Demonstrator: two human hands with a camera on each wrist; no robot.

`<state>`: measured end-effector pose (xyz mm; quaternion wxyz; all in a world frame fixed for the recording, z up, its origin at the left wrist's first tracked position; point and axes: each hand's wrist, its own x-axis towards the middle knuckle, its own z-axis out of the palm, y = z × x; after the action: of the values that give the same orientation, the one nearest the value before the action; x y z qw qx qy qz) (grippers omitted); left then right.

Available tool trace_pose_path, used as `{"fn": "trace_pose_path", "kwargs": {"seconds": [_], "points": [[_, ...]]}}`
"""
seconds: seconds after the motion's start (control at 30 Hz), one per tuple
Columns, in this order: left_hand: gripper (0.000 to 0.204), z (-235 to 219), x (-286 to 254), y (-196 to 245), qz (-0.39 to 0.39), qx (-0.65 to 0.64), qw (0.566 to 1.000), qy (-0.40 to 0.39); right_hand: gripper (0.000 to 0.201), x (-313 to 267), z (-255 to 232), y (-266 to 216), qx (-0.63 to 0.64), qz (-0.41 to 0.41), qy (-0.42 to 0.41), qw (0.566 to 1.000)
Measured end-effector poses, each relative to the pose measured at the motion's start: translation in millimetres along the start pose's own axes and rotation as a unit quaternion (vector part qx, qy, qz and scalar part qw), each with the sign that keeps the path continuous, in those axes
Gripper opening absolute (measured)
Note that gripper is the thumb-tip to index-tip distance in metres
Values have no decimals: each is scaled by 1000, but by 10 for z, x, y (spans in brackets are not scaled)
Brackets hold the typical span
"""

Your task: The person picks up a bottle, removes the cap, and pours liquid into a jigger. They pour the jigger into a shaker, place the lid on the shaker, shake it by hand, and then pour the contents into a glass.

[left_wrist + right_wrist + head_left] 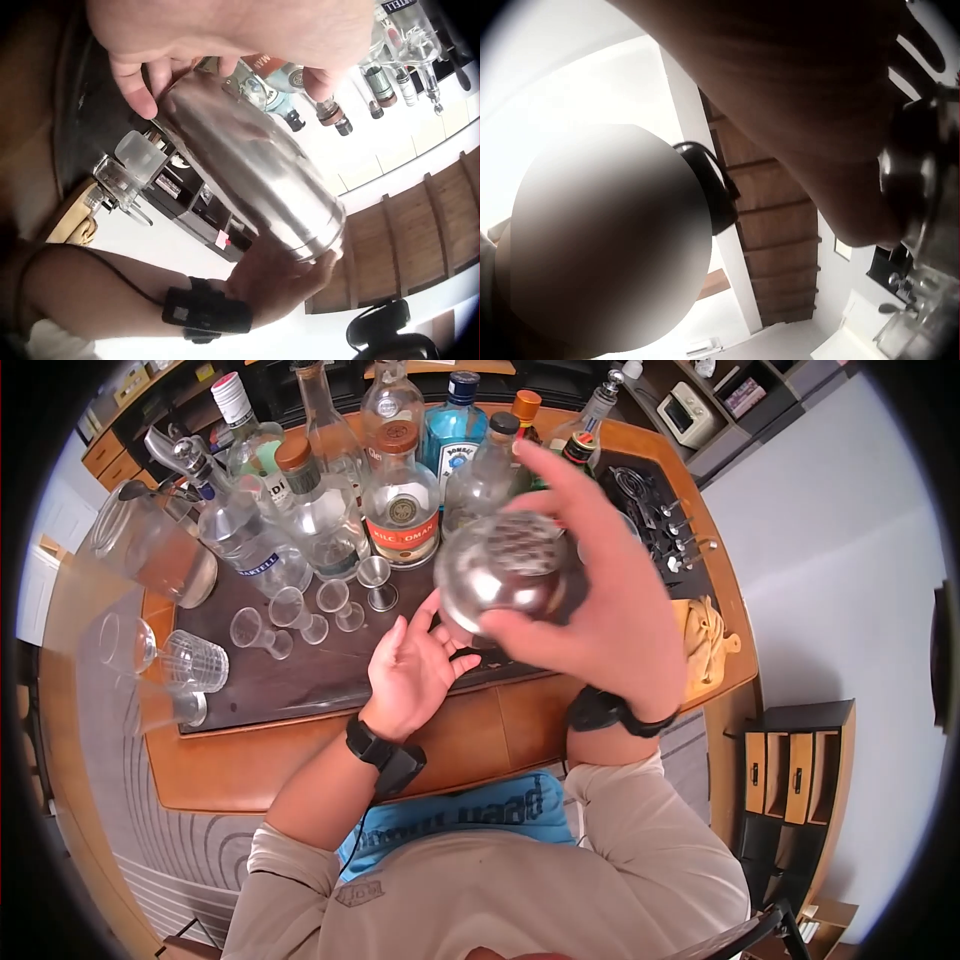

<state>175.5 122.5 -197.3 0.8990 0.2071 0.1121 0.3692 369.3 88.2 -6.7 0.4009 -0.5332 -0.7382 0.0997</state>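
Note:
A shiny metal cocktail shaker [475, 585] is held up over the near part of the table, its top toward the head camera and slightly blurred. My right hand [625, 610] grips it around the top, thumb on the near side and fingers reaching over the far side. Below it, my left hand [410, 675] is palm up with relaxed fingers by the lower end. The left wrist view shows the shaker's long body [247, 165] slanting between both hands, with the left fingers spread at its base. Only part of the shaker [930, 180] shows in the right wrist view.
Several liquor bottles [400, 510] crowd the back of the dark mat [300, 695]. A metal jigger [377, 582] and small clear jiggers [300, 615] stand before them. At left are a pitcher [150, 545] and a tumbler [195, 660]; a yellow cloth [705, 645] lies right.

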Motion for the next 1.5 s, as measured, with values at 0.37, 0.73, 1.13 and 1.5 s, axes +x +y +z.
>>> {"fn": "trace_pose_path", "kwargs": {"seconds": [0.37,0.73,1.13,1.5], "points": [[77,-196,6,-93,-2,-31,999,-16,99,36,121,48,4,-22,13,1000],[79,-60,-16,-45,-17,-22,1000,0,103,60,26,106,-44,4,43,998],[60,72,-45,20,-9,-12,1000,-3,103,3,-14,-28,35,-30,-25,999],[66,133,-74,-39,7,22,999,49,92,17,98,-101,19,-84,11,996]]}}
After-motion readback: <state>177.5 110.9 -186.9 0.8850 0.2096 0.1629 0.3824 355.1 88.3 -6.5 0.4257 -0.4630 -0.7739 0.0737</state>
